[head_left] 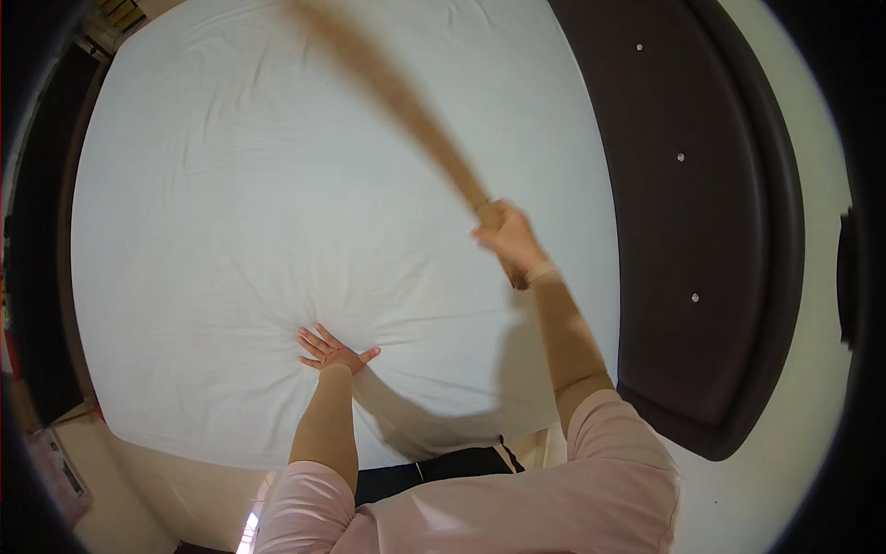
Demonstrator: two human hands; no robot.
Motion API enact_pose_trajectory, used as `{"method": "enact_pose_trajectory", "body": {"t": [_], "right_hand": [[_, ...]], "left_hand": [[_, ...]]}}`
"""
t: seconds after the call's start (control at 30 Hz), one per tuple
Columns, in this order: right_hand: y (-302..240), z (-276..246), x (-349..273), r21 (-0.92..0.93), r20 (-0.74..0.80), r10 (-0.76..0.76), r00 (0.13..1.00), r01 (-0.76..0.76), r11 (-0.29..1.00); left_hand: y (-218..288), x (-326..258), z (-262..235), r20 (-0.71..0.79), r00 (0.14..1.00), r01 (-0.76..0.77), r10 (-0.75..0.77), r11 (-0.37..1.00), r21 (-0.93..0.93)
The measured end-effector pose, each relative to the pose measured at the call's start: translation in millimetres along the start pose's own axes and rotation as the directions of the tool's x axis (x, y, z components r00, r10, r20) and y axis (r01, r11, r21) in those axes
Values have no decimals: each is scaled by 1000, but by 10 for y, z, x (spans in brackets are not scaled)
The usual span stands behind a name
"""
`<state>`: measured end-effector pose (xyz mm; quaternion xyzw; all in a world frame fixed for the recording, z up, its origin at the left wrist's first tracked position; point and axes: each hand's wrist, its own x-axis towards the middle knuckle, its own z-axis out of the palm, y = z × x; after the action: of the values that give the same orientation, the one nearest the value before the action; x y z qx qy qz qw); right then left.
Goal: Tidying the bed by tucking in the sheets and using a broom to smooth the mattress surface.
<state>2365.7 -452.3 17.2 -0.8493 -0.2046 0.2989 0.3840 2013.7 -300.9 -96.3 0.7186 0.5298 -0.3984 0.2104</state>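
A white fitted sheet covers the bed mattress, with creases fanning out around my left hand. That hand presses on the sheet near the closest side, its fingers spread and nothing in it. My right hand is wrapped round the handle of a long brown broom, seemingly a stick broom. The broom slants over the bed toward the far left. Its far end is smeared by motion, so I cannot tell whether it touches the sheet.
A dark brown padded headboard with shiny buttons stands along the right side of the bed. Beyond it is a pale wall. A dark panel runs along the left end. Tan floor shows at the lower left.
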Motion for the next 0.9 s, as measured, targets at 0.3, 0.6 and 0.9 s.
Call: {"method": "enact_pose_trajectory", "body": {"t": [0.3, 0.6, 0.9], "right_hand": [[485, -148, 1100, 274, -330, 450, 829, -372, 887], [-658, 1349, 831, -357, 329, 72, 942, 53, 933], [-246, 762, 71, -355, 43, -114, 993, 122, 927]], "left_hand": [[-26, -15, -64, 29, 1000, 5, -4, 999, -39], [4, 42, 40, -12, 1000, 22, -22, 1000, -3], [-12, 45, 22, 10, 1000, 14, -13, 999, -30]]}}
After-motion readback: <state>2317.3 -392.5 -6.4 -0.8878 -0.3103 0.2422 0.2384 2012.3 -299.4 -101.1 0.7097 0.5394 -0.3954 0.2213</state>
